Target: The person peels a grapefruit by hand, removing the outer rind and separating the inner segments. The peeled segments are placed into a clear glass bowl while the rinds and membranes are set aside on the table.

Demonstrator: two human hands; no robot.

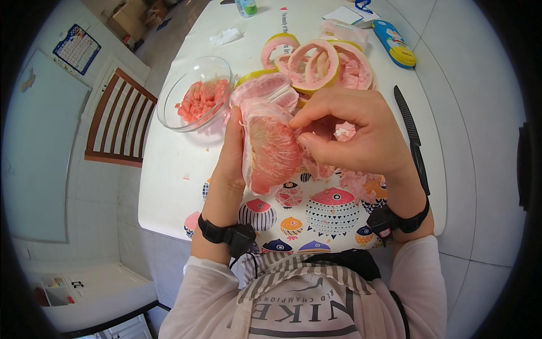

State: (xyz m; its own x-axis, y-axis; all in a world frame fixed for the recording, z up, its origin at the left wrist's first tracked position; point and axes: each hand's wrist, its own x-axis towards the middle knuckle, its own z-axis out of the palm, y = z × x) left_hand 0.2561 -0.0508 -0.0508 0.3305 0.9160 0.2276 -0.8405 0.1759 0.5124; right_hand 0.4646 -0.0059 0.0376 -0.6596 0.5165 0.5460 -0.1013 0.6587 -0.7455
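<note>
My left hand (233, 156) grips a large peeled piece of pomelo (273, 152) from its left side. Pinkish flesh shows on the side facing me, with pale membrane around it. The thumb and forefinger of my right hand (353, 131) pinch at the right edge of that piece, on thin membrane. To the left a clear glass bowl (167, 120) holds red pomelo flesh (202, 101). Beyond my hands lie cut rings of pomelo rind (313, 65), pink inside and yellow-green outside. Torn membrane scraps (360, 184) are scattered below my right hand.
A knife (408, 116) with a black blade and handle lies along the table's right edge. Farther back are a blue and yellow case (394, 44), a crumpled tissue (225, 37) and a cup (246, 7). A wooden chair (120, 118) stands left of the white table (169, 199).
</note>
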